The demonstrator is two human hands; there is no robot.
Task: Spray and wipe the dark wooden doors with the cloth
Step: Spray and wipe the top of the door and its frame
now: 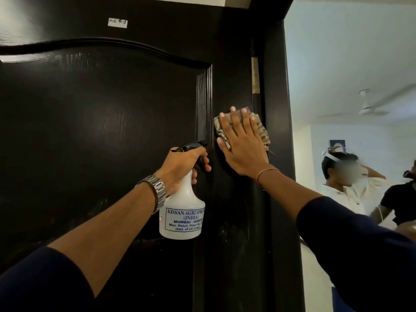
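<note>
Against the dark door (101, 131), right hand (243, 145) presses cloth (261, 129) with flat fingers; left hand (182, 165) grips spray bottle (182, 212)

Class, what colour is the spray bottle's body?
White, with blue lettering; spray bottle, head view.

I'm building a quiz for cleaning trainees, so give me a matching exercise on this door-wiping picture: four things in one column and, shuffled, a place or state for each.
Things:
1. spray bottle
2. cloth
3. hinge
4. small white sticker

Places or states:
A. high on the door, above the arched panel
B. pressed flat against the door under the right hand
C. gripped at the neck by the left hand
D. on the door's right edge, above the cloth

Pairs: 1-C, 2-B, 3-D, 4-A
</note>
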